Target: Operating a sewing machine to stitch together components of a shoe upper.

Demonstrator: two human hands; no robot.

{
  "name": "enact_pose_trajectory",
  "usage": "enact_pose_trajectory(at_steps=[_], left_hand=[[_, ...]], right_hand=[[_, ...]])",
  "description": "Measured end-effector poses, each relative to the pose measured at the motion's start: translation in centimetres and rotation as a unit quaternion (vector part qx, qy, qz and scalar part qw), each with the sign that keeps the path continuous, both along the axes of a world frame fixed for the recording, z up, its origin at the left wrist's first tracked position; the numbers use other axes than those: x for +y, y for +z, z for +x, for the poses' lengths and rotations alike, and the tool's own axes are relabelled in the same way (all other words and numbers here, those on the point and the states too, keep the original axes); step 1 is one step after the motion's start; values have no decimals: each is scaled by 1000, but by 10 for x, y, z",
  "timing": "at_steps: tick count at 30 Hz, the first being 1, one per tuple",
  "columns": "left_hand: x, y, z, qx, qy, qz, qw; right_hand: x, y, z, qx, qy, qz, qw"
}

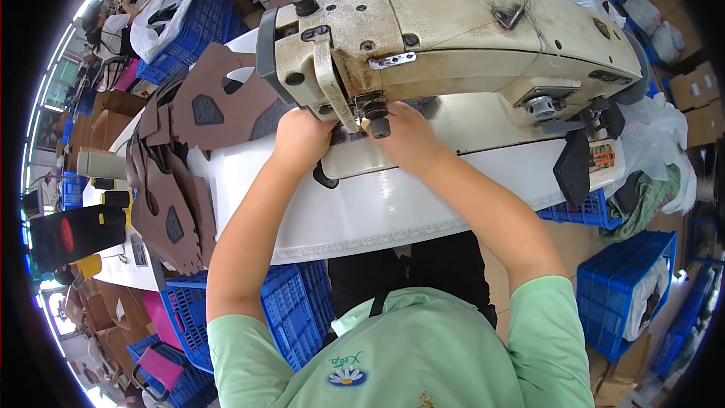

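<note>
Both my hands are at the needle end of a worn cream industrial sewing machine (468,38). My left hand (300,140) is curled just left of the presser foot (353,132), its fingertips hidden. My right hand (408,134) is closed on the other side, with its fingertips partly behind the dark knob (380,128) beside the needle area. Dark material shows close to both hands, but what they grip is hidden. Brown cut pieces (219,117) with dark grey patches lie left of my left hand, and more brown pieces (158,204) drape over the table's left edge.
The white sewing table (355,215) has a ruler strip along its near edge. Blue crates stand below it, including one on the right (615,295) and one on the left (291,310). A white plastic bag (657,147) and green cloth (649,196) are at right. Another person (113,30) is far left.
</note>
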State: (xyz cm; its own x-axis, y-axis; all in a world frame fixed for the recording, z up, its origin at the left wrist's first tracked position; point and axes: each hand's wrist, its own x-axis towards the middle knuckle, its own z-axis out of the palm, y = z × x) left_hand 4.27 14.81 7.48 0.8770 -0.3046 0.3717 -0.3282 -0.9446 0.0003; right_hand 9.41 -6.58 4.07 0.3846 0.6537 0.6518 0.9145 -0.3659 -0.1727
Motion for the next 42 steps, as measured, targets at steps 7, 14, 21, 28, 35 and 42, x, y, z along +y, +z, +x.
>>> enact_pose_trajectory(at_steps=[7, 14, 21, 28, 35, 42], left_hand=[[-2, 0, 1, 2, -2, -14, 1000], [-2, -2, 1, -5, -1, -23, 1000], [5, 2, -5, 8, 12, -15, 1000], [-1, 4, -4, 17, 12, -50, 999], [4, 6, -13, 24, 14, -60, 998], [-6, -10, 10, 45, 13, -53, 997]], right_hand=[[-2, 4, 0, 9, 5, 17, 1000], [-61, 56, -42, -34, 19, 83, 996], [-274, 117, 17, -76, -455, 344, 818], [-384, 61, 102, 248, -388, 431, 776], [-371, 166, 137, 140, -541, 85, 825], [-391, 207, 146, 155, -555, -27, 817]])
